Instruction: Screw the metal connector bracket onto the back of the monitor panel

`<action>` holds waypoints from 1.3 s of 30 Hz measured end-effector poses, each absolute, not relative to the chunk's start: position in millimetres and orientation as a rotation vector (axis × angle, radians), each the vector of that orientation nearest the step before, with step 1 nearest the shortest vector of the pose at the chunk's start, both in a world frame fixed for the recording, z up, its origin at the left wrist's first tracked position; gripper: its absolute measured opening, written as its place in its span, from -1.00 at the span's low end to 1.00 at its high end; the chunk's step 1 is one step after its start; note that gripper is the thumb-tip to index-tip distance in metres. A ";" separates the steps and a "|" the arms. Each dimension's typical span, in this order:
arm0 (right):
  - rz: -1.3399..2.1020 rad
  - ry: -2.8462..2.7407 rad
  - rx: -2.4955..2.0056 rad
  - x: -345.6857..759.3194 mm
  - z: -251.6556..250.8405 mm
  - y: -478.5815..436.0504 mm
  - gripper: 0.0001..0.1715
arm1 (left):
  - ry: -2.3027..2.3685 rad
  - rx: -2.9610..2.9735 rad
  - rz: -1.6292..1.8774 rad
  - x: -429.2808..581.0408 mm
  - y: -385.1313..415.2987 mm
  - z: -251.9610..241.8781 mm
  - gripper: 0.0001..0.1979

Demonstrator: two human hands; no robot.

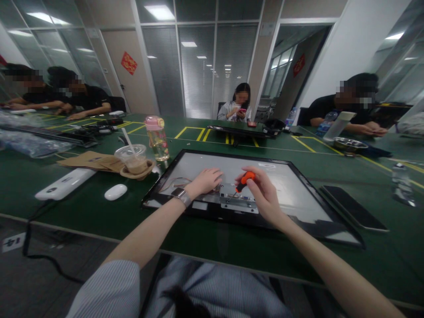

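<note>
Flat on the table in front of me lies a monitor panel (281, 176), its grey back bare inside a black frame. A metal bracket (239, 205) with ports is fixed near its closest edge. My right hand (265, 194) is closed around an orange and black screwdriver (247, 179), whose tip points down at the bracket. Left of the bracket, my left hand (207, 181) lies with fingers stretched out over the panel. Thin wires (177, 182) run on the panel beside my left wrist. What sits under my left palm is hidden.
A plastic cup (132, 157) with a straw, a pink-lidded bottle (157, 137), a white earbud case (115, 192) and a white power bank (66, 183) stand at left. A black phone (353, 206) lies right of the panel. Several people sit around the green table (212, 240).
</note>
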State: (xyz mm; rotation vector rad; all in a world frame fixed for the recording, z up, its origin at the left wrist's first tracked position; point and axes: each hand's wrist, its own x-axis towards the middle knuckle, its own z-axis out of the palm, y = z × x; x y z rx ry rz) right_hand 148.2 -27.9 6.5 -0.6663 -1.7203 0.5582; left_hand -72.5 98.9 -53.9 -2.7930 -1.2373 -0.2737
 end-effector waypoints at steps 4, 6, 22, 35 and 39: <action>0.549 -1.720 -0.664 147.6 6.3 -27.7 -0.73 | -1.250 -2.794 -0.270 -72.5 99.5 -53.3 -0.54; 0.549 -1.718 -0.659 147.5 6.0 -27.6 -0.72 | -1.243 -2.795 -0.273 -72.4 99.3 -52.7 -0.54; 0.573 -1.707 -0.649 147.4 3.1 -26.5 -0.72 | -1.241 -2.773 -0.248 -71.2 98.1 -52.2 -0.55; 0.551 -1.684 -0.643 146.3 3.8 -25.5 -0.68 | -1.245 -2.807 -0.290 -72.8 97.6 -52.5 -0.54; 0.552 -1.671 -0.645 145.5 3.2 -24.7 -0.67 | -1.217 -2.798 -0.312 -73.4 99.3 -55.3 -0.54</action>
